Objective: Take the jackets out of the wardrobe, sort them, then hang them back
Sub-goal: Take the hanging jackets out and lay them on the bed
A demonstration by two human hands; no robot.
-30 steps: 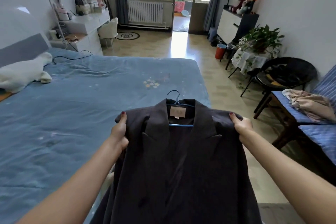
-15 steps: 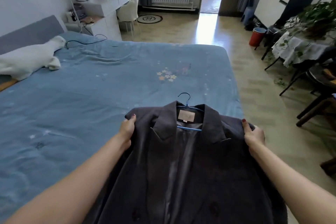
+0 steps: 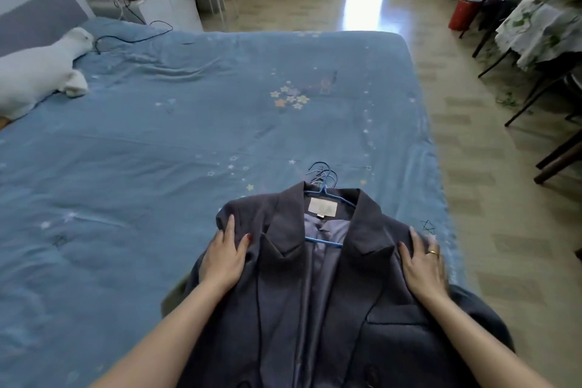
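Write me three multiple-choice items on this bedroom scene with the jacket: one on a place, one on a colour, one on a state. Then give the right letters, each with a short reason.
1. Where does the dark jacket lie?
A. on the floor
B. on the blue bed, near its right edge
C. over a chair

2. What colour is the hanger inside the jacket's collar?
A. blue
B. white
C. red

3. How do the left hand and right hand meet the jacket?
A. both gripping the hanger's hook
B. one lifted clear of it
C. both flat on its shoulders, fingers straight

Answers:
1 B: blue bedding shows around the jacket's top and left side, with the floor just beyond to the right.
2 A: a blue hook and bar show at the collar.
3 C: each palm rests on a shoulder and nothing is pinched.
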